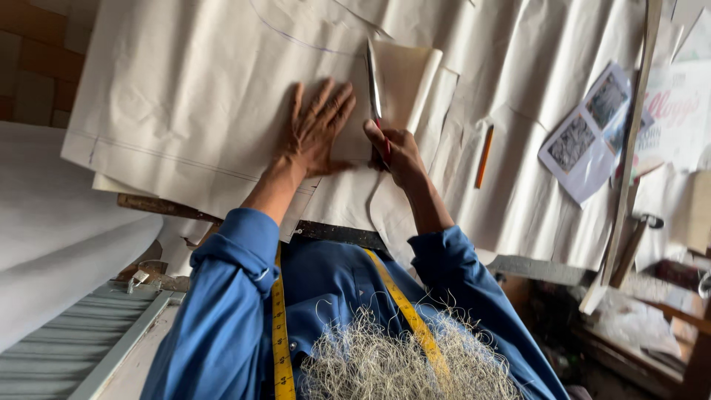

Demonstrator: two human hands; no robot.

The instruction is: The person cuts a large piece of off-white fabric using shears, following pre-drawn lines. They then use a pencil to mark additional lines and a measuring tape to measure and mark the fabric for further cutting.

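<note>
While the large sheet of cream-coloured fabric [222, 96] lies spread over the tabletop [341, 234], it is being cut with a pair of long steel scissors with red handles [374, 85]. The scissors are gripped in the right hand [392, 152], closed around the handles, with the blades pointing away from the body along the edge of a folded-back flap. The left hand [315, 130] is laid flat on the cloth just beside the blades, fingers spread wide, holding nothing. A faint curved pen line [296, 37] is marked on the fabric further ahead. The cutting step appears to be in hand; steady pressure from the flat palm would be called for as the blades advance. An orange pencil [483, 155] lies to the right, and printed papers [589, 133] beyond it. A yellow measuring tape [279, 333] is draped over the blue-sleeved shoulders.
</note>
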